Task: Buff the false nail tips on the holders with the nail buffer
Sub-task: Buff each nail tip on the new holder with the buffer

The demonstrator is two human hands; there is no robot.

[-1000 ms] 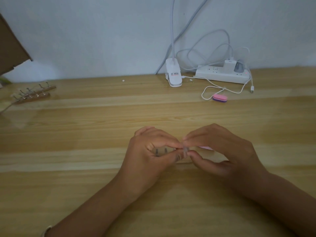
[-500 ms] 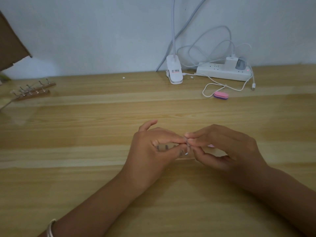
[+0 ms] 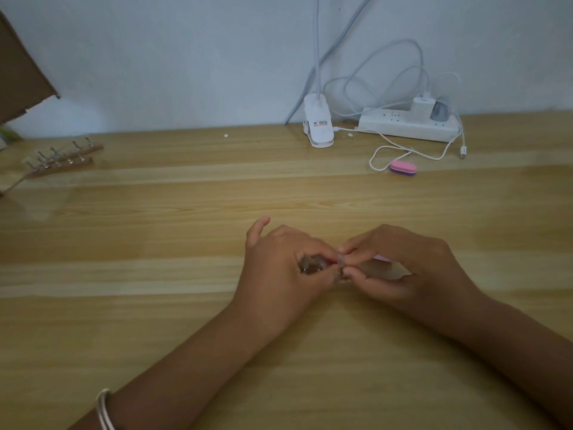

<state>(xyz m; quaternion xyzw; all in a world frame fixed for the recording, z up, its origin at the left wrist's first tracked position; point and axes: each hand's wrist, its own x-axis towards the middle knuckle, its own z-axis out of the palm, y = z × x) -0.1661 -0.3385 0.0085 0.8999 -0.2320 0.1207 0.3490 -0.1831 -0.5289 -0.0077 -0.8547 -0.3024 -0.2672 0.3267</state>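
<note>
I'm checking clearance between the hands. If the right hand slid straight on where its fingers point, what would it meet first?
The right hand points left at the nail tip on the holder that the left hand grips. It would likely meet that tip first, then the left hand; blur hides exact contact.

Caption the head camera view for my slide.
Left hand grips a nail-tip holder; right hand pinches its clear tip.

Two bare forearms reach up from the bottom edge of the frame to the left hand (image 3: 279, 268) and right hand (image 3: 412, 265) near the centre. A thin, pale silvery metal bangle (image 3: 104, 409) circles the left wrist at the lower left, seemingly two slim rings side by side.
</note>
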